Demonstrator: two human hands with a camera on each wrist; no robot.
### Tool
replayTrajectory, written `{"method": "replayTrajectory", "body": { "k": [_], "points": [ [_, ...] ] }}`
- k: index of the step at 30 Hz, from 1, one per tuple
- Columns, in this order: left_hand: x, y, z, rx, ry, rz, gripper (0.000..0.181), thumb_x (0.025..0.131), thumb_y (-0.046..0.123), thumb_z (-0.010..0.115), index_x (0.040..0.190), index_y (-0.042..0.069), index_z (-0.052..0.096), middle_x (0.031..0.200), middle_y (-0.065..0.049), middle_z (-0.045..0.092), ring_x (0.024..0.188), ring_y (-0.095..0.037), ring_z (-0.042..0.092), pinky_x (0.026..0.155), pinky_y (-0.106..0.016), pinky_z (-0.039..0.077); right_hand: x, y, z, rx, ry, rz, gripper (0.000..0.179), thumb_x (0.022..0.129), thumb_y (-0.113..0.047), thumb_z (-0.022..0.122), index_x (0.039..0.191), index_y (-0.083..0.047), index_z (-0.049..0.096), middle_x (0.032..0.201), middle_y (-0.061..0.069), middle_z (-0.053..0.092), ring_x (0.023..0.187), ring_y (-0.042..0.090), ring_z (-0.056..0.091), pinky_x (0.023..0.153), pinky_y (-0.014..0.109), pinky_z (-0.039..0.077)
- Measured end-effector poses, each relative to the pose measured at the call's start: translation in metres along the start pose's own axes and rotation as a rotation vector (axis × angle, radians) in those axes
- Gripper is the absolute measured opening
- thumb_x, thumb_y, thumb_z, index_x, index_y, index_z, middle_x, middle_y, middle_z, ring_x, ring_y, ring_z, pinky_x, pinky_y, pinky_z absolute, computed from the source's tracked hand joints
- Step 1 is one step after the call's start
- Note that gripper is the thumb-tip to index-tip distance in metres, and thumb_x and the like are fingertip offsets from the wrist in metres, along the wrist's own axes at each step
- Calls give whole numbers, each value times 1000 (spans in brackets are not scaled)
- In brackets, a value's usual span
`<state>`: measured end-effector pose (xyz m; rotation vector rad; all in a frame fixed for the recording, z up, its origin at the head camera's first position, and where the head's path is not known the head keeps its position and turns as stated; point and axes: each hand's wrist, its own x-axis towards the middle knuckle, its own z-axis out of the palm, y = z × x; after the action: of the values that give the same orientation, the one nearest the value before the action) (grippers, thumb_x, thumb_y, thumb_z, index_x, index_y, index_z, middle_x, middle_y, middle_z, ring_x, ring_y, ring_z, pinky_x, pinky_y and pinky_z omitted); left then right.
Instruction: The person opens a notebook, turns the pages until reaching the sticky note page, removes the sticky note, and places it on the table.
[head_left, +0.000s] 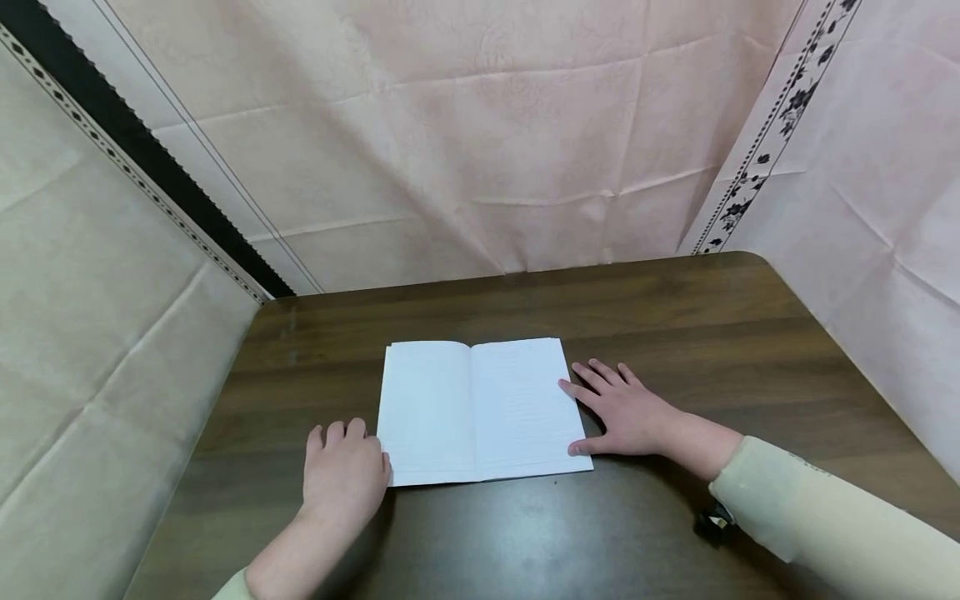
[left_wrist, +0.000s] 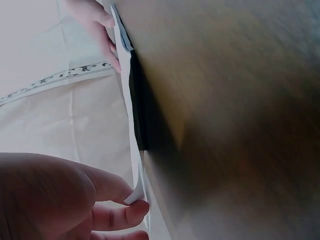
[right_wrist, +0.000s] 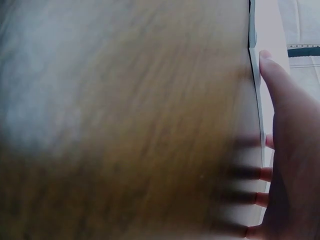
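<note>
An open notebook (head_left: 474, 412) with white pages lies on the wooden table, faint ruled lines showing on its right page. At its lower left edge my left hand (head_left: 345, 471) pinches the paper between thumb and curled fingers. The left wrist view shows that paper edge (left_wrist: 136, 192) bent up between thumb and forefinger. My right hand (head_left: 626, 412) lies spread at the notebook's right edge, thumb and forefinger resting on the page and the other fingers reaching past it. In the right wrist view, the right thumb (right_wrist: 272, 70) lies along the page's near edge.
The brown wooden table (head_left: 480, 542) has a rounded far right corner. Pale cloth (head_left: 480, 150) hangs behind it and on both sides, with a dark strip at the left and a floral border at the right. A dark object (head_left: 716, 521) sits by the right sleeve.
</note>
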<state>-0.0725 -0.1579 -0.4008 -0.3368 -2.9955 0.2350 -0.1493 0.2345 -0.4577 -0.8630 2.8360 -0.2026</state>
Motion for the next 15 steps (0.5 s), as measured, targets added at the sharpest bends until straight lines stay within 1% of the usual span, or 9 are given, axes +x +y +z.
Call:
{"method": "replayTrajectory", "body": {
  "k": [4,6,10,15],
  "points": [
    [0,0,3,-3,-92,8,26,86,18,66,61,14,63,84,-10,54,97,-39,54,97,-60,37,-1,0,1,-5,-7,4,103,78,-87,45,158,-25,28,163,12,22,149,39,16,111,68,15],
    [1,1,4,-3,-119,14,25,85,16,67,60,15,63,84,-9,54,96,-39,53,97,-60,37,-1,1,1,-2,-8,7,103,78,-87,46,158,-25,28,163,12,22,149,39,16,111,68,15],
    [3,0,6,8,-161,19,24,86,18,68,62,15,66,86,-10,56,97,-39,54,96,-60,37,-1,1,1,-1,-11,6,103,78,-87,46,158,-25,28,163,11,22,149,39,16,111,68,15],
    [6,0,7,24,-197,14,23,87,20,70,65,14,68,88,-10,58,97,-39,55,96,-60,38,1,1,0,-9,-15,5,103,78,-87,46,158,-26,28,163,11,23,148,39,17,111,68,15]
  ]
}}
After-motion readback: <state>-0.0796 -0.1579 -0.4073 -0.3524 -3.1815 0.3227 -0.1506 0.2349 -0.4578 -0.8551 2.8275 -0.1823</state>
